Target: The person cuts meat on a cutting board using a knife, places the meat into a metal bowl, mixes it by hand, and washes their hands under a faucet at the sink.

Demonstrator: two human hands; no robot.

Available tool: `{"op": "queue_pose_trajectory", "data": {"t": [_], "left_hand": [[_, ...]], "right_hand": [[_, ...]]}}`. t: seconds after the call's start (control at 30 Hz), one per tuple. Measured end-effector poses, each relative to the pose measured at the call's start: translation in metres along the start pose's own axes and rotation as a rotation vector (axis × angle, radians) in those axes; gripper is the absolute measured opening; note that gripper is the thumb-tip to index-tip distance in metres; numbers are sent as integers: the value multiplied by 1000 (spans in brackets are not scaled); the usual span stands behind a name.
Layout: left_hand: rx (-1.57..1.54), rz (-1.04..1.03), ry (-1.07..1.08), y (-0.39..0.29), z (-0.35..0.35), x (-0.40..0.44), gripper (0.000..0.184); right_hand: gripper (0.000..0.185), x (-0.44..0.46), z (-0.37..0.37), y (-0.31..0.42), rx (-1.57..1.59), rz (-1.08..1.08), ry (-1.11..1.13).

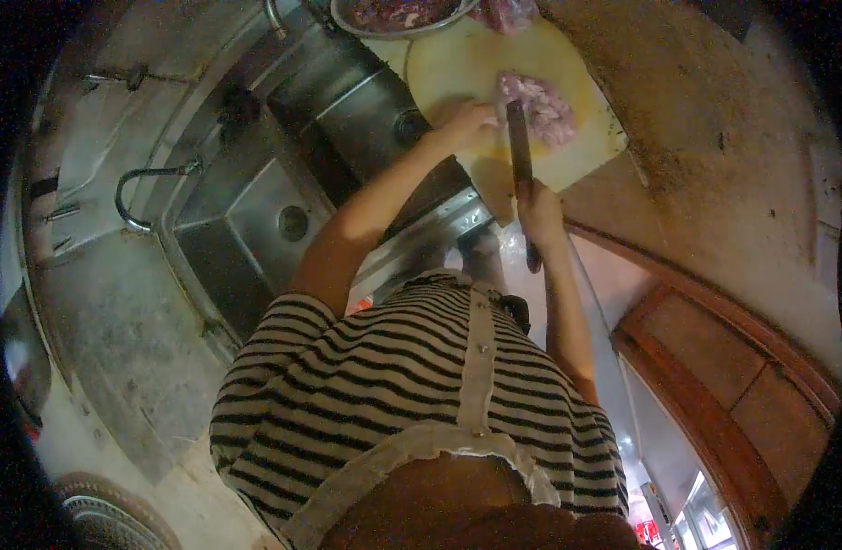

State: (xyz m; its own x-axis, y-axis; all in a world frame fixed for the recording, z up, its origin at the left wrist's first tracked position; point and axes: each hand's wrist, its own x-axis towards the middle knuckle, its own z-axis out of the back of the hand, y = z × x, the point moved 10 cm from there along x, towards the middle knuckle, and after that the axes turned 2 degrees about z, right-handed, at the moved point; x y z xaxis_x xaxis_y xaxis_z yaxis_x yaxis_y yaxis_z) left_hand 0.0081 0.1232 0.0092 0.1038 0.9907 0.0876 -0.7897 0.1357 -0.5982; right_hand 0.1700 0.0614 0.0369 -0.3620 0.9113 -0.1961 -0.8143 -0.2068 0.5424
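Knife (519,142) in closed right hand (539,214), forearm (566,302) extended; left hand (469,125) at board (448,69), fingers toward meat (548,112), opening and hold unclear.

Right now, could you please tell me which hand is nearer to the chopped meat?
Left. The left hand is just left of the meat; the right hand holds the knife, farther back from the meat.

Glossy metal sink (242,220); smooth plastic-looking board (458,69); cloth shirt (384,367).

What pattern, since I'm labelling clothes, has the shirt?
The shirt has dark and pale stripes, clearest in the head view.
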Motion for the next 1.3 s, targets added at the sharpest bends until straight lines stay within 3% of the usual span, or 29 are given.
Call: {"op": "queue_pose_trajectory", "data": {"t": [0.13,0.2,0.3,0.33,0.4,0.47,0.53,0.6,0.67,0.7,0.77,0.83,0.87,0.9,1.03,1.2,1.27,1.3], "left_hand": [[0,-62,28,6,-3,-11,25],[25,-53,46,13,-17,-15,24],[4,-87,-142,10,-9,-12,21],[8,-2,-47,20,-15,-5,20],[18,81,47,23,-14,0,20],[371,72,234,18,-14,-4,24],[269,104,119,30,-11,-2,26],[145,144,5,34,-3,-1,29],[9,16,-295,10,33,-9,33],[5,17,-294,6,30,-11,33],[371,-26,-255,-8,12,-11,37],[308,42,-168,5,-2,-5,32],[245,113,-85,17,-12,-2,28],[244,113,-88,19,-13,-2,28],[36,39,-99,14,-10,-4,30],[126,-76,-55,-15,-2,-16,23],[209,-158,-107,-10,-12,-19,24],[212,-164,-106,-5,-19,-18,24]], "right_hand": [[24,4,-23,-8,-15,-19,94],[22,15,-22,2,-49,72,53],[23,68,-39,13,-155,259,-10],[26,91,-44,17,-169,259,-31],[31,128,-61,36,-248,222,190],[34,139,-57,45,-291,264,146],[38,128,-41,61,-333,297,102],[31,88,0,58,181,-38,123],[28,90,-30,22,105,52,77],[25,91,-38,12,35,148,26],[24,86,-40,8,38,165,-4],[22,77,-32,10,50,182,-36],[22,68,-35,3,60,124,52],[22,56,-37,-1,68,68,138],[22,12,-30,-16,132,76,90],[24,43,-30,7,35,376,-136],[32,97,-79,-3,-49,297,220],[32,100,-72,6,-46,295,214]]}}
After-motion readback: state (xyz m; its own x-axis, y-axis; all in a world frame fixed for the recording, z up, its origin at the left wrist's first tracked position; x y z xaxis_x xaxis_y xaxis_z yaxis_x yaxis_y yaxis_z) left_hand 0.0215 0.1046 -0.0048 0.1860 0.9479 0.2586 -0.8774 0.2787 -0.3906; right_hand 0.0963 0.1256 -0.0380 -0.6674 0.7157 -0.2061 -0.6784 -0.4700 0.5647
